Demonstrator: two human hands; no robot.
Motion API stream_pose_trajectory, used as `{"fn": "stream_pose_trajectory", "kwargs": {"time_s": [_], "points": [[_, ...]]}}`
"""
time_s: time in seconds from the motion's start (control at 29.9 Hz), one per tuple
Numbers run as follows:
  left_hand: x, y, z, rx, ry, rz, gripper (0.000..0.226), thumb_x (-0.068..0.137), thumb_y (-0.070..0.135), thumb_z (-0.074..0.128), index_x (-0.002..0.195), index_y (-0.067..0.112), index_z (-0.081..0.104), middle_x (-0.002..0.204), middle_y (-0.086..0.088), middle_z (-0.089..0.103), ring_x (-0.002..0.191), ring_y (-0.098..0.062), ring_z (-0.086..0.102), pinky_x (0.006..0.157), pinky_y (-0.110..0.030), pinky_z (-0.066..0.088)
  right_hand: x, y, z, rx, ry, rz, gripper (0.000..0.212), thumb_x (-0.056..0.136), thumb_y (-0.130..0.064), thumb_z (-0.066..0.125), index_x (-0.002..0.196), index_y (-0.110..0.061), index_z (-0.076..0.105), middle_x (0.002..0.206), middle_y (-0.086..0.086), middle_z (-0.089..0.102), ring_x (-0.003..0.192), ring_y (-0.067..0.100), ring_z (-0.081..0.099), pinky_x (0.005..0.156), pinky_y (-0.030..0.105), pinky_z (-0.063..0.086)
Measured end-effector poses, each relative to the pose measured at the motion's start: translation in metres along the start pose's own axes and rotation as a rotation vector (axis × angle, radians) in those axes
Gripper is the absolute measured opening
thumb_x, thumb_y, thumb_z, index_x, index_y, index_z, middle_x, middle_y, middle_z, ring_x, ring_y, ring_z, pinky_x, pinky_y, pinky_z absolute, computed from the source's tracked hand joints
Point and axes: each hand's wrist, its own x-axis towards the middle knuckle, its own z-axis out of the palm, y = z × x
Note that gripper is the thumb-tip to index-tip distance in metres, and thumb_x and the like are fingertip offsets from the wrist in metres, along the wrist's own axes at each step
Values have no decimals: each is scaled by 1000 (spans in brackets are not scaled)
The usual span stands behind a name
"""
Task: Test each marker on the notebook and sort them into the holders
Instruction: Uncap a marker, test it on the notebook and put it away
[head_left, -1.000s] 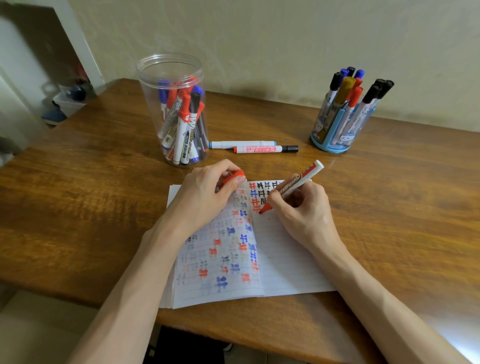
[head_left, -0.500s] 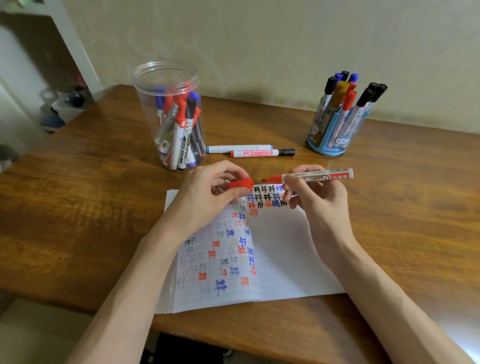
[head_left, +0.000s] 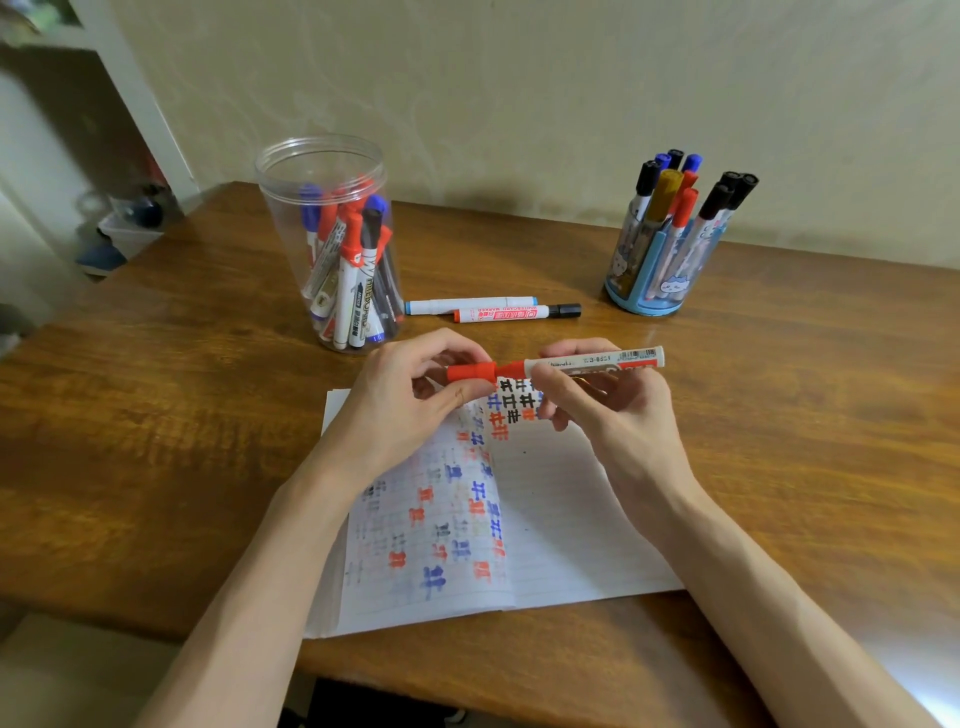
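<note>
The left grip is pinching a red cap between thumb and fingertips. The right grip is grasping the white barrel of a red marker, holding it level with its tip pointing left, just above the far edge of the open notebook. The cap is meeting the marker's red front end, but it is not clear whether it is fully seated. If the two are going together crooked, the cap is likely to jam or stay loose, and the marker would dry out in storage. A wet nib sliding past the cap could also be inking the fingers or the page of red, blue and black test marks below. Both grips are working at the fingertips, so a slip would drop the marker onto the notebook. Two loose markers are lying on the wooden bench just beyond the hands, and a careless reach could roll them. A tall clear jar of markers is standing far left and a blue holder far right. Which one takes working markers is not shown, so mis-sorting is a risk.
</note>
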Motion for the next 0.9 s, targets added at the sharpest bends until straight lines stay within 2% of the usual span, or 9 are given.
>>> {"fn": "stream_pose_trajectory", "kwargs": {"time_s": [0.13,0.23,0.3,0.4,0.47,0.57,0.7,0.84,0.9], "points": [[-1,1,0,-5,-4,20,25,88,24,78,111,27,71,102,18,72,102,-2,69,86,-21,56,0,0,2,-9,-38,37,21,93,-25,78,110,-14,77,91,8,79,79,22,73,71,32,58],[-1,2,-1,1,6,27,20,90,26,74,110,29,71,102,21,71,102,2,67,83,-12,54,1,-3,1,119,-88,151,27,106,-27,59,117,-9,77,100,13,80,83,27,74,75,35,56],[-1,4,-2,-16,8,23,18,91,33,69,108,32,70,101,21,71,101,3,66,82,-9,52,4,-5,-6,141,-96,175,28,107,-25,57,114,-10,79,96,13,78,81,28,69,77,37,55],[-2,8,-2,-47,15,21,22,86,44,63,106,38,68,97,25,70,97,6,66,78,-11,54,7,-7,-19,49,-107,135,20,96,-29,72,107,-15,83,88,12,76,80,33,66,79,38,55],[-3,9,-2,-65,38,40,21,87,43,63,106,38,69,92,23,71,94,0,68,78,-16,57,9,-9,-28,-25,-162,129,19,92,-25,76,106,-15,83,92,8,79,78,23,72,73,32,59],[-4,8,-3,-57,45,71,20,90,37,64,108,32,73,84,19,70,87,-9,69,74,-18,57,13,-8,-37,-283,-277,48,24,89,-23,80,111,-15,81,96,-2,81,77,18,76,67,28,61],[-5,8,3,22,-17,68,31,87,41,63,113,29,74,93,26,69,92,1,67,73,-12,53,15,-3,-40,-540,-248,-120,28,91,-29,78,118,-20,78,89,-17,78,74,9,73,66,19,56],[-5,9,6,19,24,88,26,88,41,62,110,32,72,92,21,71,85,-6,69,72,-20,59,14,-3,-36,-553,-232,-188,25,95,-26,75,119,-21,77,96,-19,76,75,5,72,67,16,55],[-5,8,7,2,43,73,20,90,35,66,109,33,72,92,19,72,84,-9,71,73,-25,61,13,0,-34,-531,-224,-204,22,96,-25,75,118,-21,77,97,-19,75,75,4,71,66,14,54]]}}
